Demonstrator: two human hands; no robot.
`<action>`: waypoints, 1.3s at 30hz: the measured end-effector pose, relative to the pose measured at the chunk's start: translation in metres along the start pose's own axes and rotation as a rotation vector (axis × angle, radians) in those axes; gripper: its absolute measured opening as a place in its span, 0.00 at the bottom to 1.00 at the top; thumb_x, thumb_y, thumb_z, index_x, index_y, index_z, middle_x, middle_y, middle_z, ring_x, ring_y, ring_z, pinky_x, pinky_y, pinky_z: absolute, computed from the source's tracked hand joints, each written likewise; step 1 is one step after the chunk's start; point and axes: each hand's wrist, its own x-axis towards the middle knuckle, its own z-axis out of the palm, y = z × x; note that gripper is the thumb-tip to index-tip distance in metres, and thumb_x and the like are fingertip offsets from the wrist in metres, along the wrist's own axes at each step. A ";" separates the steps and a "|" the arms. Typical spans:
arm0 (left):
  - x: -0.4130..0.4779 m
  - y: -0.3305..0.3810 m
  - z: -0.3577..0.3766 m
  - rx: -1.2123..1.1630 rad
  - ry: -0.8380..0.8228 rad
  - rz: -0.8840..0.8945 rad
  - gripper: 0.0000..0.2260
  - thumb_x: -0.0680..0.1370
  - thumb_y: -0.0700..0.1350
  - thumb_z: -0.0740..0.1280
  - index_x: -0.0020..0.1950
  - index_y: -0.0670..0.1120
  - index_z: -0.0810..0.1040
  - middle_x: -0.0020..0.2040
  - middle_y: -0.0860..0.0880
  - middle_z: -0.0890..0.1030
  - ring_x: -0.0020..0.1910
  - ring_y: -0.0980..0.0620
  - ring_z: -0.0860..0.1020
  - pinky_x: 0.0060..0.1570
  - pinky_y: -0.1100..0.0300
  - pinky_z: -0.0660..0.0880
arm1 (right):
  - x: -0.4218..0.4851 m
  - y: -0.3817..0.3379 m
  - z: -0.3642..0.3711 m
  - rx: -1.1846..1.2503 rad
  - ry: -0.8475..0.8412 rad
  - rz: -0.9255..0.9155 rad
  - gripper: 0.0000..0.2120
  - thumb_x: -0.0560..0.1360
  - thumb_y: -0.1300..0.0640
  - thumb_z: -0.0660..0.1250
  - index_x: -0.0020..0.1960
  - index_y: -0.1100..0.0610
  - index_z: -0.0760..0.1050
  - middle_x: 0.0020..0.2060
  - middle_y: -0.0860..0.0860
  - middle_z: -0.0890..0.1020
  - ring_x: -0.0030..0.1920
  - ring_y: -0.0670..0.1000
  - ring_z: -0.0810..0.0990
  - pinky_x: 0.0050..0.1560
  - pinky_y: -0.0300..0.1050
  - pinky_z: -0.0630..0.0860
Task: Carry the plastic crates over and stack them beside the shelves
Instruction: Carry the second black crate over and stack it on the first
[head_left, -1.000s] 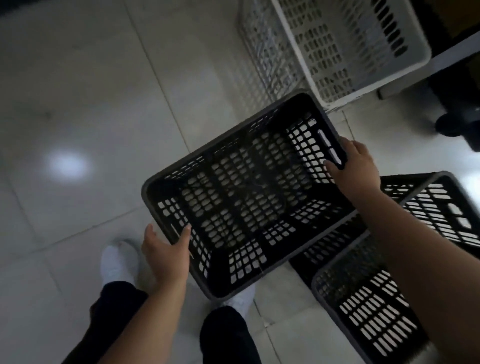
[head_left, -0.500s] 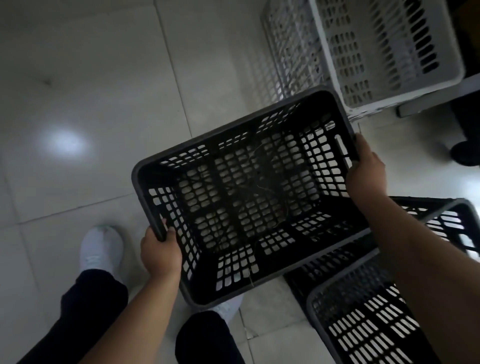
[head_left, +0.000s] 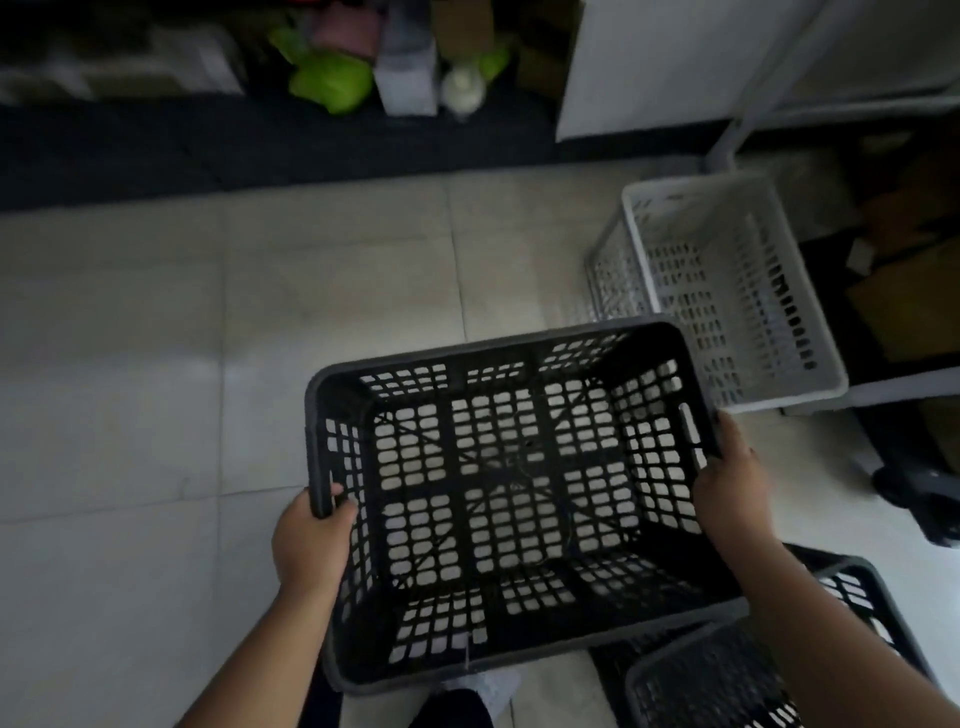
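Note:
I hold a black perforated plastic crate level above the tiled floor, open side up. My left hand grips its left rim, fingers curled over the edge. Gripping the right rim by the handle slot is my right hand. The crate is empty. A white plastic crate stands on the floor beyond it to the right, against a white shelf frame. More black crates sit at the lower right, partly hidden by my right forearm.
A dark low shelf runs along the far side with green bags, a bottle and boxes on it. Dark items and cardboard fill the right edge under the white shelving. Pale floor tiles spread to the left.
The crate has been raised and turned square to me. My view has lifted, so the far shelf and white shelving now show. My left hand stays closed on the rim.

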 end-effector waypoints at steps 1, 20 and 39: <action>0.002 0.013 -0.023 -0.009 0.009 -0.004 0.06 0.74 0.44 0.71 0.51 0.49 0.80 0.44 0.47 0.83 0.47 0.44 0.80 0.50 0.48 0.77 | -0.010 -0.023 -0.009 0.013 -0.005 0.003 0.32 0.75 0.69 0.57 0.76 0.50 0.60 0.61 0.64 0.76 0.50 0.63 0.77 0.48 0.52 0.74; 0.098 0.124 -0.527 -0.228 0.248 -0.009 0.03 0.72 0.47 0.72 0.42 0.52 0.80 0.39 0.50 0.83 0.40 0.47 0.82 0.47 0.48 0.78 | -0.227 -0.520 -0.070 0.146 -0.152 -0.275 0.29 0.77 0.66 0.55 0.74 0.46 0.59 0.58 0.58 0.80 0.48 0.57 0.81 0.45 0.55 0.80; 0.131 0.040 -0.823 -0.576 0.786 -0.466 0.06 0.68 0.45 0.75 0.42 0.50 0.80 0.38 0.48 0.84 0.39 0.46 0.82 0.46 0.50 0.79 | -0.369 -0.960 0.079 -0.008 -0.584 -0.940 0.29 0.78 0.65 0.56 0.77 0.50 0.59 0.63 0.61 0.77 0.60 0.62 0.76 0.60 0.57 0.73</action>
